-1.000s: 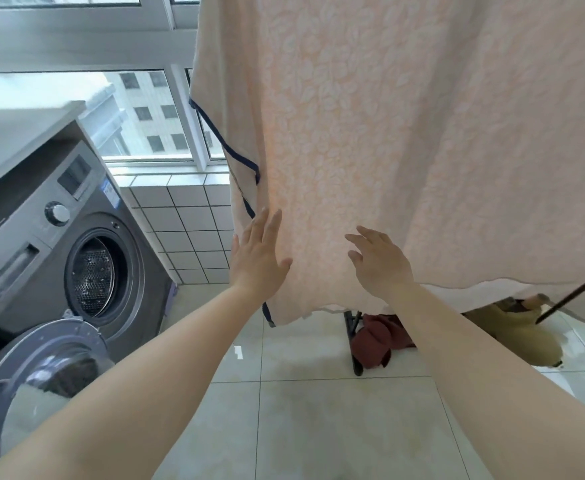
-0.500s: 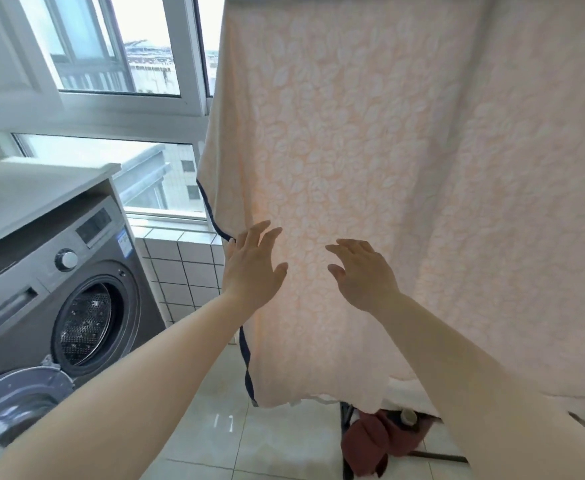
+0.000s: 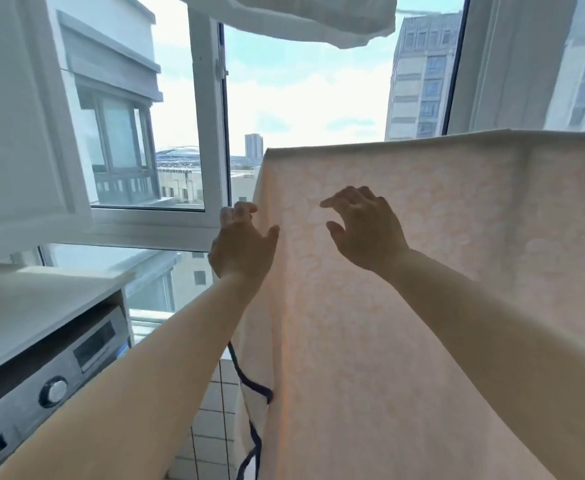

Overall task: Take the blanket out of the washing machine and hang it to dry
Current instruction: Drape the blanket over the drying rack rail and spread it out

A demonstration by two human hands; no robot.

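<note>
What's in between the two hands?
Just pink blanket: a bare strip of it shows between the left hand and right hand, in the head view.

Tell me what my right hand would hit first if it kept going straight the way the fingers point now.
Most likely the hanging blanket. The right hand hovers in front of its upper part, fingers loosely curled and aimed forward and up-left. Depth is unclear, so I cannot tell whether the fingertips already touch it.

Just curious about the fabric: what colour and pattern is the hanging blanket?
Pale peach with a faint leaf pattern and dark navy edging; the blanket shows in the head view.
</note>
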